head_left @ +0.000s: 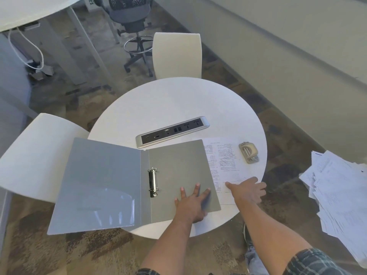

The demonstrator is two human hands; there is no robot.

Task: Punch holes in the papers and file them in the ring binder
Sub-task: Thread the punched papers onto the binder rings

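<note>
A grey ring binder (pixel 111 181) lies open on the round white table (pixel 178 104), its left cover hanging over the table's edge. The metal rings (pixel 153 182) are closed and hold nothing. My left hand (pixel 191 204) rests flat, fingers spread, on the binder's right cover. A printed paper (pixel 226 161) lies to the right of the binder, partly tucked under its edge. My right hand (pixel 247 188) lies on the paper's near edge with fingers apart. A beige hole punch (pixel 249 152) stands on the far right of the table, beyond the paper.
A silver power and socket strip (pixel 172 131) sits in the table behind the binder. White chairs stand at the left (pixel 37 155) and far side (pixel 176 54). A loose heap of papers (pixel 341 197) lies off the table to the right. An office chair (pixel 133 18) stands further back.
</note>
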